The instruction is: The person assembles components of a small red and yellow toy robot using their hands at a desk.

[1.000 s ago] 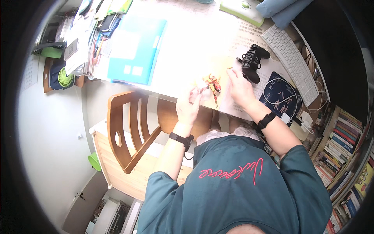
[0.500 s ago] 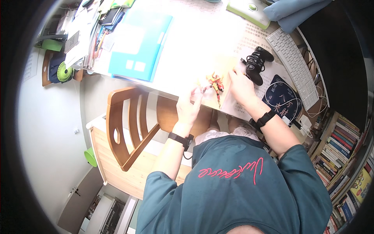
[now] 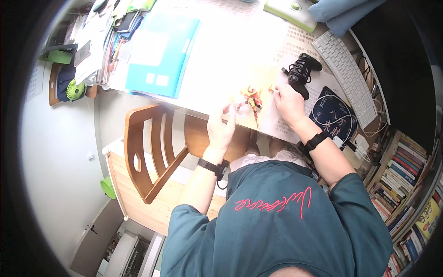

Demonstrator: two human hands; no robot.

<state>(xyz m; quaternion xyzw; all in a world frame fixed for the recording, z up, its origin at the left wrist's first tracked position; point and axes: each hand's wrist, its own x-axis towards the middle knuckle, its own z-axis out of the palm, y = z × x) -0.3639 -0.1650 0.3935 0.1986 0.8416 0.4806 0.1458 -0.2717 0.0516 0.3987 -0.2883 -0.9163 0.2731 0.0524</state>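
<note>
A small red, yellow and black jointed toy figure (image 3: 253, 99) lies at the desk's near edge, between my two hands. My left hand (image 3: 219, 129) is at its left side, thumb and forefinger close together beside one of its limbs. Glare washes out those fingertips, so what they grip cannot be made out. To the right of the figure, my right hand (image 3: 291, 104) pinches a small orange-red piece (image 3: 271, 88) between thumb and forefinger, apart from the figure. Just beyond that hand rests a black game controller (image 3: 300, 76) wrapped in its cable.
A blue folder (image 3: 159, 55) lies at left, beside piled papers and books. At right are a white keyboard (image 3: 344, 76), a dark blue mat (image 3: 333, 115) with a white cable and a black monitor (image 3: 397, 60). A wooden chair (image 3: 138, 152) stands left of my legs; bookshelves (image 3: 397, 180) are at right.
The view has shifted slightly. My right hand has turned a little, and the orange-red piece now shows at its fingertips. My left hand stays beside the figure.
</note>
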